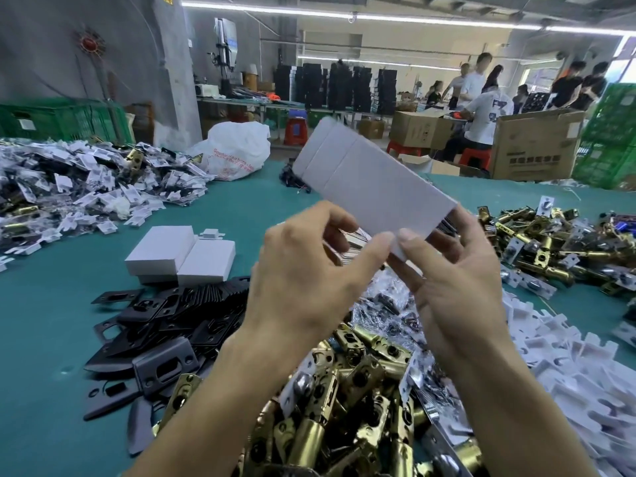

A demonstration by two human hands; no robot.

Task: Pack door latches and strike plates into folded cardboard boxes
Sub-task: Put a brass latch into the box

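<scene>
Your left hand (309, 273) and right hand (459, 284) pinch a white box (371, 187) above piled latches (361, 390); open surface (51, 304) lies left; box contents unclear.

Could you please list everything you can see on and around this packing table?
white cardboard box: one, white, held up above the table
closed boxes: at least two, white, left of the hands
strike plates: one pile, black, near left
door latches: two piles, brass, near centre and right
flat box blanks: one pile, white, near right
mixed heap: one, white and black, far left
plastic bag: one, white, far centre
table: one, teal, under everything
cartons: several, brown, behind at right
left hand: one, pinches the box's near end
right hand: one, holds the same end
</scene>
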